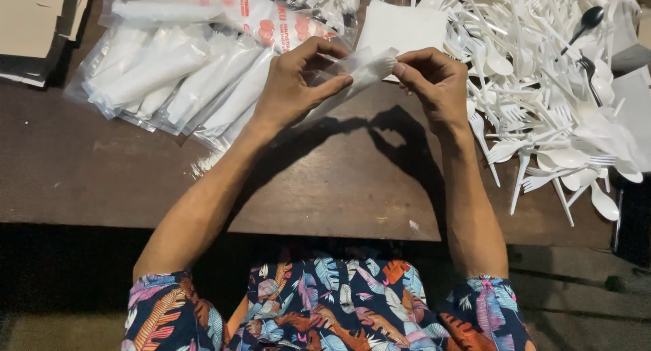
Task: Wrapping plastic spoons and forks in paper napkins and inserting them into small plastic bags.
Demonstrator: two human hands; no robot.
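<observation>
Working at a dark wooden table [325,188], I keep three stocks within reach. The largest is the loose heap of white plastic cutlery [542,86] on my right: spoons and forks lying tangled, with one black spoon [588,18] and one black fork [590,73] among them. Next in size is the row of filled clear sleeves [169,80] on my left, overlapping one another, with a printed plastic bag [251,15] lying behind them. Smaller is the stack of white napkins [400,29] at the far edge, just behind my hands.

The smallest item is the thin clear plastic sleeve [359,69] held above the table between both hands. My left hand [291,86] is closed on its left portion, thumb against forefinger. My right hand [434,80] pinches its crinkled right end between thumb and fingertips.

Handling judgement: the sleeve is very light, limp and slippery; it will collapse unless held at two points. Best grip is at the open end, one film layer per hand, using fingertip pressure only. Excess pull could tear or stretch the film.
</observation>
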